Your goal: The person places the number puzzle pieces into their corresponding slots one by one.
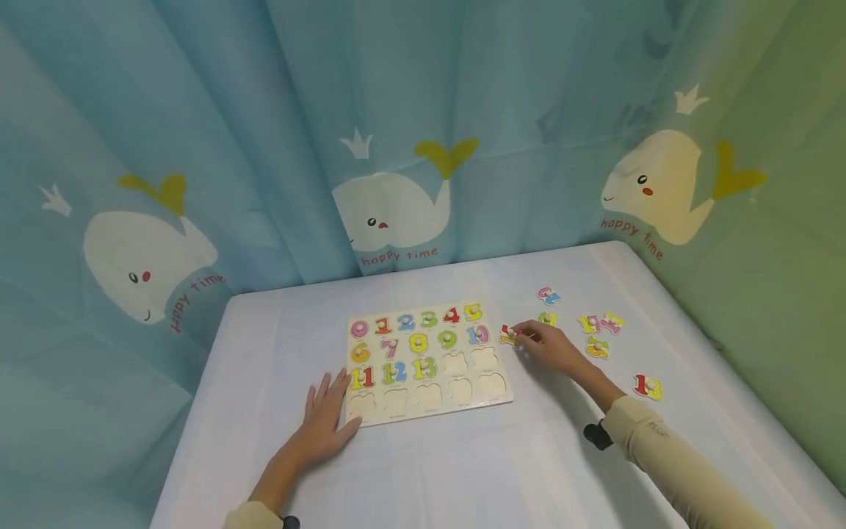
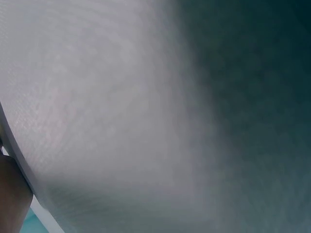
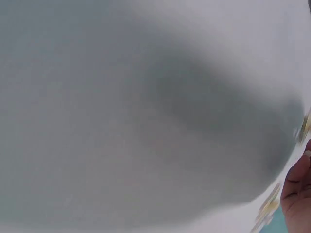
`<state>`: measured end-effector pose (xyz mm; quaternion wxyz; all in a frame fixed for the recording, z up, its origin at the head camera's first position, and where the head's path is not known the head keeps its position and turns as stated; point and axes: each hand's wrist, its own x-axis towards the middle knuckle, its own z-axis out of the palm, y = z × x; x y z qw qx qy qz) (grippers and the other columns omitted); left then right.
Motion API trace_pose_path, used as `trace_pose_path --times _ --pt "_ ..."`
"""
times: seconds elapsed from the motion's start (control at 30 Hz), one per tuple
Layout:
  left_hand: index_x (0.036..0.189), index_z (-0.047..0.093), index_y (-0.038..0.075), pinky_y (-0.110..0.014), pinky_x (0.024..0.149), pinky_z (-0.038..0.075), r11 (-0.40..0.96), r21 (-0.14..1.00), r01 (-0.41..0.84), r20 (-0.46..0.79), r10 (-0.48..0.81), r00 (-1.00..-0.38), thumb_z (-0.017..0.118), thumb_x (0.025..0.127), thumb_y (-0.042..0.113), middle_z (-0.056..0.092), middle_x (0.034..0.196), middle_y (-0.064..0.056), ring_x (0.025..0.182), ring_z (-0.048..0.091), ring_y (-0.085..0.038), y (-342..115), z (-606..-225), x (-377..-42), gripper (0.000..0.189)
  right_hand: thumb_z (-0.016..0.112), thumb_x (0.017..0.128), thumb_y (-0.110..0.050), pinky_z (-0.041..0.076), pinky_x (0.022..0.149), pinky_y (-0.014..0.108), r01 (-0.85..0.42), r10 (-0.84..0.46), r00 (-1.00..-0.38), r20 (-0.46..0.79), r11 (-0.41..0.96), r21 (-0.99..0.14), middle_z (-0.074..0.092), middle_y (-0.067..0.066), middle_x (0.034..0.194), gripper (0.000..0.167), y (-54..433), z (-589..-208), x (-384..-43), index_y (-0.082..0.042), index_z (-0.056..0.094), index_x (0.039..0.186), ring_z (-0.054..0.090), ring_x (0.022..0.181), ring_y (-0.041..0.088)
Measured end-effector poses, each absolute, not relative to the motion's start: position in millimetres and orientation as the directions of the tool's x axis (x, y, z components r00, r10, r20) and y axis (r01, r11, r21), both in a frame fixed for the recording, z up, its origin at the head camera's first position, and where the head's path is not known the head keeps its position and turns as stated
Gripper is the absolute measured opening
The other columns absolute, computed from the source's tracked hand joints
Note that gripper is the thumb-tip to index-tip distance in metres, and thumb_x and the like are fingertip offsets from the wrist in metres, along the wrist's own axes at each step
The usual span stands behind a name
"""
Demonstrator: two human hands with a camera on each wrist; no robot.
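Note:
A wooden number puzzle board (image 1: 429, 404) lies on the table, with 0 to 13 filling its upper slots and pale bare recesses in the rest. My left hand (image 1: 322, 422) is spread flat at the board's left edge, its thumb by the near corner. To the right of the board, my right hand (image 1: 545, 345) pinches a red and yellow number piece (image 1: 507, 335) between thumb and fingertips, close over the table. Only a sliver of the left hand (image 2: 13, 194) shows in the left wrist view. At the right wrist view's edge, part of the right hand (image 3: 297, 194) appears.
Several loose number pieces lie right of the board: a pink and blue one (image 1: 548, 295), a green and yellow one (image 1: 547, 319), a yellow and green one (image 1: 598, 347) and a red and yellow one (image 1: 648, 387). A whale-print curtain (image 1: 291, 184) hangs behind the white-covered table (image 1: 449, 470).

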<state>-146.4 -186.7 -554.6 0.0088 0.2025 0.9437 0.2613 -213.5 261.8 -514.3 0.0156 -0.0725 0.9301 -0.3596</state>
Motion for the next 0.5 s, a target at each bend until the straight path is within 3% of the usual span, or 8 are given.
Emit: trace_pose_path --times 0.3,0.5 --pt "0.146 0.027 -0.002 -0.059 0.106 -0.002 0.78 0.504 0.371 0.083 0.384 -0.92 0.059 0.086 0.03 0.021 0.152 -0.018 0.139 0.006 -0.041 -185 -552 -145 0.075 0.054 0.094 -0.008 0.049 0.074 0.042 -0.141 -0.092 -0.99 0.11 0.767 -0.626 0.064 0.02 0.102 0.026 321 -503 -201 0.006 0.06 0.115 0.06 0.089 0.033" --pt "0.146 0.027 -0.002 -0.059 0.106 -0.003 0.777 0.515 0.362 0.076 0.379 -0.922 0.06 0.085 0.031 0.022 0.152 -0.018 0.139 0.006 -0.04 -185 -552 -145 0.076 0.05 0.097 -0.014 0.048 0.069 0.039 -0.077 -0.025 -0.995 0.097 0.808 -0.584 0.061 0.023 0.105 0.03 350 -492 -194 0.006 0.057 0.119 0.059 0.093 0.036"
